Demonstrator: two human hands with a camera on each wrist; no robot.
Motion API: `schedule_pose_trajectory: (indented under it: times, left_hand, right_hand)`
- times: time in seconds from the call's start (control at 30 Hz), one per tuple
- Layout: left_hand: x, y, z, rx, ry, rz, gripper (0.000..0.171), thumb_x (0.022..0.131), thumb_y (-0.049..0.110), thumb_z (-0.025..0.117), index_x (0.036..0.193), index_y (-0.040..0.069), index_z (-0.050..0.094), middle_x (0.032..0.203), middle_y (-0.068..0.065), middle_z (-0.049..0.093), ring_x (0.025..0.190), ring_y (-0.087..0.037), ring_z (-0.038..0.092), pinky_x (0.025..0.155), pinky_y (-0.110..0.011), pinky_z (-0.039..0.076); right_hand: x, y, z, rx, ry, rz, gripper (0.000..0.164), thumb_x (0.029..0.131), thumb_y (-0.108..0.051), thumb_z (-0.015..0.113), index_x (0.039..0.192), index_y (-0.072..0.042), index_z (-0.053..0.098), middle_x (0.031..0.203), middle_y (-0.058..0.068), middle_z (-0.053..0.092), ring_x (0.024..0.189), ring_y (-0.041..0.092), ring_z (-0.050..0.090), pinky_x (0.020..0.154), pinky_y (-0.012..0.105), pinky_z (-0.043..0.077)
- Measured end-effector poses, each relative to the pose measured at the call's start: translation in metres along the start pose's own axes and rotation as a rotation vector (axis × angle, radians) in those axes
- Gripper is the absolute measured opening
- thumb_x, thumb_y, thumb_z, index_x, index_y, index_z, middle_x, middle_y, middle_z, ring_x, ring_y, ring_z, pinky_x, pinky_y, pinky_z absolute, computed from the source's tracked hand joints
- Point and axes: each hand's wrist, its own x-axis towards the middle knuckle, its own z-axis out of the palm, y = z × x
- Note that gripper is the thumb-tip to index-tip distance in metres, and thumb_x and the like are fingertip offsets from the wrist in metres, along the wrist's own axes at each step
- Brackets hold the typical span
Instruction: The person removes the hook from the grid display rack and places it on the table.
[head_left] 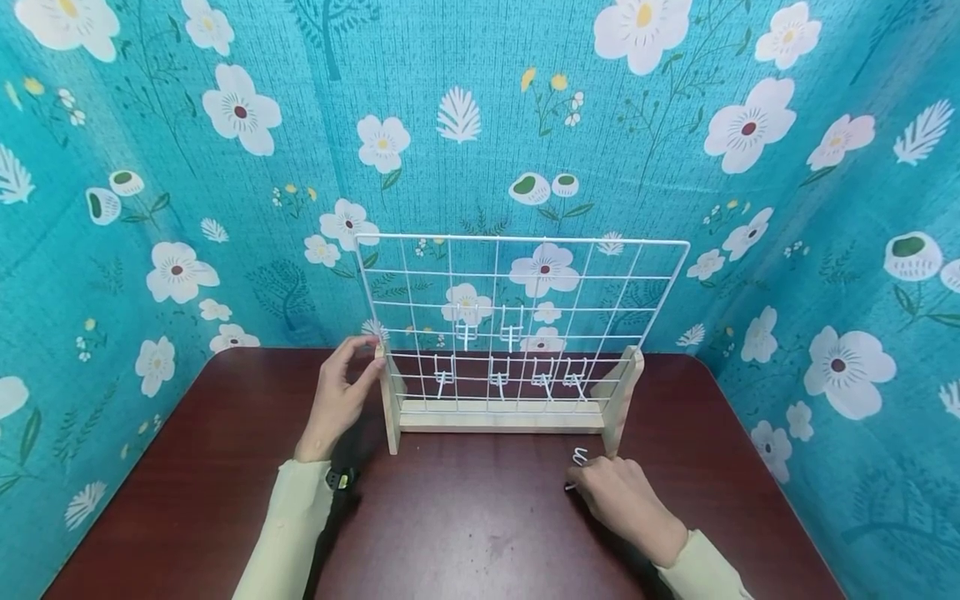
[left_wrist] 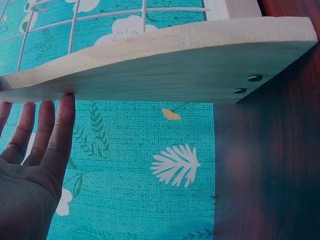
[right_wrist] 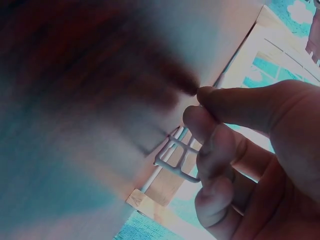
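Note:
A wire grid rack [head_left: 525,241] stands upright between two wooden side posts joined by a wooden base bar [head_left: 501,423]. At the left post [head_left: 389,408], my left hand [head_left: 336,404] holds the upper end, the thumb near the front edge. In the left wrist view its fingertips touch the post's outer face [left_wrist: 165,72]. My right hand [head_left: 626,502] pinches a white wire hook [head_left: 580,456] low over the table, in front of the right post [head_left: 624,392]. The hook's wire frame [right_wrist: 176,171] shows below the fingers in the right wrist view; its middle is hidden.
Two white hooks [head_left: 512,332] hang on the grid's middle part, with several more hooks [head_left: 498,379] in a lower row. The dark red-brown table [head_left: 450,517] ends at a blue flowered curtain [head_left: 420,183] behind and at both sides. A dark watch [head_left: 342,478] sits on my left wrist.

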Motion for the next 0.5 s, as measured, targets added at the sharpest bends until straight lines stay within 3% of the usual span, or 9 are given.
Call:
schedule_pose_trajectory:
  times: [0.13,0.37,0.5]
  left_hand:
    - [0.0013,0.0006,-0.0002,0.004,0.006,0.002,0.028,0.099,0.001,0.067,0.127,-0.005,0.065,0.121,-0.023,0.068,0.103,-0.005,0.066,0.081,-0.006,0.051]
    - [0.0014,0.0021,-0.0003,-0.003,0.005,-0.001,0.03,0.099,-0.001,0.066,0.128,-0.009,0.063,0.122,-0.025,0.068,0.104,0.004,0.062,0.081,-0.005,0.051]
    - [-0.0002,0.0017,-0.0001,-0.003,-0.002,-0.013,0.03,0.1,0.001,0.066,0.129,-0.006,0.063,0.123,-0.024,0.067,0.105,0.002,0.064,0.08,-0.005,0.051]
  right_hand:
    - [0.0014,-0.0013,-0.0008,-0.026,0.013,-0.012,0.027,0.081,-0.01,0.082,0.068,-0.027,0.065,0.055,-0.007,0.055,0.045,0.009,0.04,0.04,0.03,0.028]
    - [0.0022,-0.0034,-0.0009,-0.05,0.019,-0.02,0.028,0.08,-0.01,0.084,0.067,-0.026,0.065,0.055,-0.007,0.056,0.045,0.007,0.038,0.04,0.029,0.027]
    - [0.0023,-0.0038,0.0003,-0.051,-0.007,-0.01,0.026,0.081,-0.009,0.082,0.069,-0.026,0.067,0.056,-0.006,0.057,0.046,0.007,0.038,0.04,0.028,0.028]
